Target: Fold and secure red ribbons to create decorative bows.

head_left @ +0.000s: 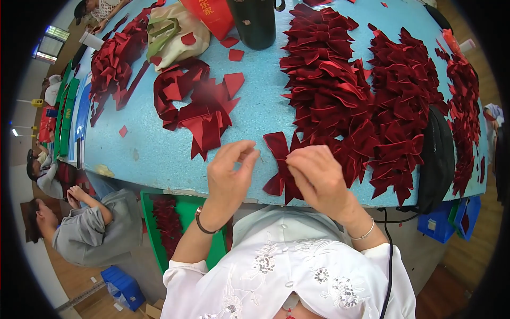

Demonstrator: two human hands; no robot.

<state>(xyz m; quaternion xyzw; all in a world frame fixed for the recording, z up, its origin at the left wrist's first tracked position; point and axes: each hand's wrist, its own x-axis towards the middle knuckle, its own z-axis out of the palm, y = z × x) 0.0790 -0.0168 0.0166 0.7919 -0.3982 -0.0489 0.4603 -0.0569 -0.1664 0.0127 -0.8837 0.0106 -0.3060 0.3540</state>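
White blouse (287,255) w/ embroidery closest to cam, at the near edge of the blue table (143,154). L hand (234,167) is just above the tabletop, thumb + fingertips close to each other; can't tell if anything thin is btwn them. R hand (316,173) has thumb and fingers together at a dark red bow (281,169) (velvet-looking, near front edge of table); can't tell if they're clamped on it, since the hand covers part of it.

Just beyond + R of the bow: long bow pile (326,80), then a 2nd pile (398,90) to its R, w/ a black bag (438,159) beside that one. Loose red ribbon pieces (212,103) beyond L hand. Farther back: cloth bag (183,40), black flask (254,24). Green crate (152,228) below table edge on L, red stuff inside; co-worker in gray (103,228) past it.
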